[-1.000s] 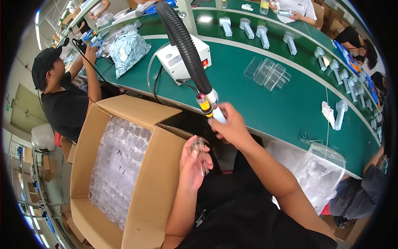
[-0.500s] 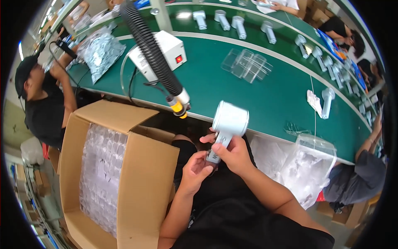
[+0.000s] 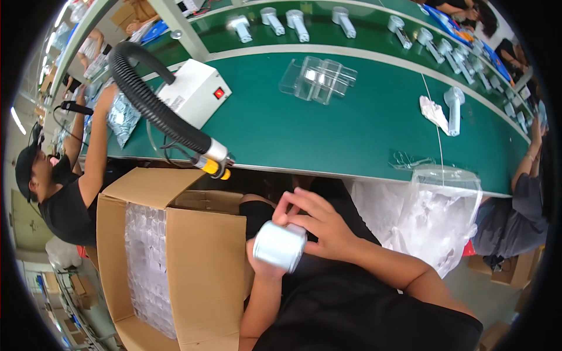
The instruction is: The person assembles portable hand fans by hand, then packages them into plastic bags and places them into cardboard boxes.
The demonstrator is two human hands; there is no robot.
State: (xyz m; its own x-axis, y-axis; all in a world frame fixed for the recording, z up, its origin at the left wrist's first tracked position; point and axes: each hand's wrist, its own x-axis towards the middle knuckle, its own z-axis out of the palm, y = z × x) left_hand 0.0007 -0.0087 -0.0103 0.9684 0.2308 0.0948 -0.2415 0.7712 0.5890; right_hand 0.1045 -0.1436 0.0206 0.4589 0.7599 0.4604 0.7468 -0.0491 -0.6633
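In the workroom [image 3: 475, 290] stands a green table [image 3: 363, 137]. The left hand [image 3: 267, 271] grasps a pale-blue device [image 3: 278, 245]; the right hand [image 3: 325, 228] shows unclear grip.

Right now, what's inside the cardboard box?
Clear plastic pieces, packed in rows, show through the open top of the box. Anything beneath them, or behind the box's right side, is covered; can't tell.

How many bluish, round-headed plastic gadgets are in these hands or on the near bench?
2: one gadget in the left hand, another beside crumpled white fabric; others possibly hidden.
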